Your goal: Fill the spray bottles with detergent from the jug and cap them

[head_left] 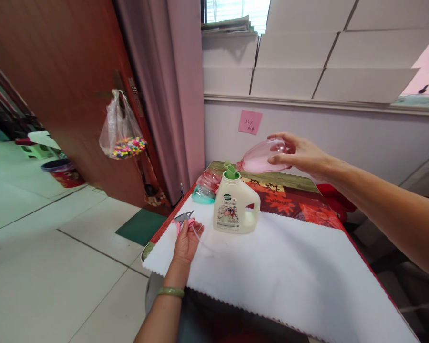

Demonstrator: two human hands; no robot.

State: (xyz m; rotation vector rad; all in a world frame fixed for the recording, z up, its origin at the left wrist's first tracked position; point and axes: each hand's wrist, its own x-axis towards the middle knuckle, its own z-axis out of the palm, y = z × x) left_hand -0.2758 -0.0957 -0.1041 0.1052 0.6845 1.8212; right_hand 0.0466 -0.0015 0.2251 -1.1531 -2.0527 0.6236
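Note:
My right hand [300, 153] grips a clear pink plastic bottle [259, 157], tipped on its side with its neck right above the green spout of a cream detergent jug [235, 206]. The jug stands upright on a white cloth [289, 271]. My left hand [186, 242] rests on the cloth's left edge, fingers closed around a pink and grey trigger sprayer head [183, 219] with a thin tube. A green bangle is on my left wrist.
A teal and clear container [205, 189] lies behind the jug on the red patterned tablecloth [293, 200]. A bag of coloured beads [123, 131] hangs on the brown door. A pink sticky note [250, 122] is on the wall. The tiled floor lies to the left.

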